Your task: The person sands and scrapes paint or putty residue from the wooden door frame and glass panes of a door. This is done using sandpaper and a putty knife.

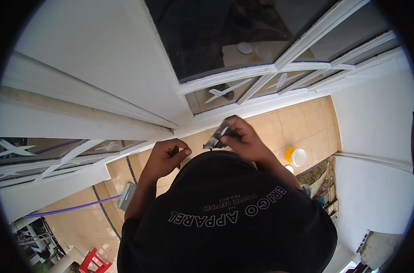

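My right hand (242, 138) is closed around a small dark and silvery piece (214, 138), too unclear to name, in front of the black shirt (225, 204). To its left, my left hand (169, 158) is raised with its fingers curled and the thumb near the index fingertip. Whether anything thin lies between those fingertips is too small to tell. The two hands are apart, both just above the shirt's upper edge.
White-framed windows (230, 75) with white crosses on the lower panes stand ahead. A yellow and white bucket (298, 157) is on the tiled floor (302, 120) at right. At left are a grey box (127, 196), a purple hose (75, 209) and a red stool (95, 262).
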`<state>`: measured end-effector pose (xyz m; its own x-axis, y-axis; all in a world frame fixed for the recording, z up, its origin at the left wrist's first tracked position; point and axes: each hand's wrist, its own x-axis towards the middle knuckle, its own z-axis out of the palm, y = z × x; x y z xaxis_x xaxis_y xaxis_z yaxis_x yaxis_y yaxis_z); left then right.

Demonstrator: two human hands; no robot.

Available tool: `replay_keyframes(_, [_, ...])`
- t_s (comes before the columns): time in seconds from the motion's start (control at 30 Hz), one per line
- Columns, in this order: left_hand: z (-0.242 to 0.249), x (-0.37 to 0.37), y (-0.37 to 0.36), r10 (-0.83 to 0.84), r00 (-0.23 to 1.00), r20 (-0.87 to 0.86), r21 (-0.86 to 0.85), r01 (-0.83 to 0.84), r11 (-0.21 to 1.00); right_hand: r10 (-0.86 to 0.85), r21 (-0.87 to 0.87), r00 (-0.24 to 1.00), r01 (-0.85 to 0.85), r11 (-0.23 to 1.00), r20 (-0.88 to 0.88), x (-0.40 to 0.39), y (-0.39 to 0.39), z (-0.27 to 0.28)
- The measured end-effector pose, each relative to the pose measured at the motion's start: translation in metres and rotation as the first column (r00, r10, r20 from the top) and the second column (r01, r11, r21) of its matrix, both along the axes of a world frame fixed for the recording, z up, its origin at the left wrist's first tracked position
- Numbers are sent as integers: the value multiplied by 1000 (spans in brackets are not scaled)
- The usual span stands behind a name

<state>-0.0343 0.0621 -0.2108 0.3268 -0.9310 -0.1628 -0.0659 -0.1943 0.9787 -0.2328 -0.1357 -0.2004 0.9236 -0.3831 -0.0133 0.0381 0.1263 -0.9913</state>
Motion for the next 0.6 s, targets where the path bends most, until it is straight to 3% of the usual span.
replay_keyframes(0.03, [4, -3, -7, -1, 993, 115, -12, 2, 1000, -170, 155, 973, 147, 977, 153, -7, -5, -3])
replay_keyframes(0.07, [13, -10, -15, 0, 992, 128, 9, -1, 1000, -295, 379, 940, 214, 900, 170, -18, -15, 0])
replay_keyframes(0.1, [30, -19, -26, 64, 933, 355, -143, -14, 990, -405, 603, 878, 183, 777, 256, -27, -26, -5])
replay_keyframes(0.13, [46, -26, -38, 150, 818, 555, -292, 23, 956, -455, 650, 870, 235, 722, 191, -37, -36, -15])
replay_keyframes(0.23, [65, -31, -55, 435, 544, 717, -544, 47, 838, -455, 701, 887, 281, 656, 70, -57, -50, -25])
replay_keyframes(0.3, [78, -28, -61, 559, 341, 756, -619, 97, 779, -427, 636, 904, 349, 689, -33, -67, -54, -22])
replay_keyframes(0.33, [84, -24, -64, 595, 219, 773, -630, 154, 762, -391, 549, 920, 334, 766, -13, -66, -57, -19])
replay_keyframes(0.4, [94, -17, -67, 634, 41, 773, -628, 192, 754, -326, 401, 944, 320, 858, -57, -68, -63, -18])
replay_keyframes(0.43, [97, -13, -70, 614, 42, 788, -607, 214, 765, -332, 379, 942, 324, 867, -44, -65, -63, -22])
replay_keyframes(0.5, [100, -3, -74, 607, -102, 788, -580, 208, 788, -331, 386, 942, 328, 862, -59, -56, -59, -26])
replay_keyframes(0.6, [98, 7, -73, 532, -193, 825, -491, 223, 842, -344, 467, 934, 348, 813, -97, -28, -42, -38])
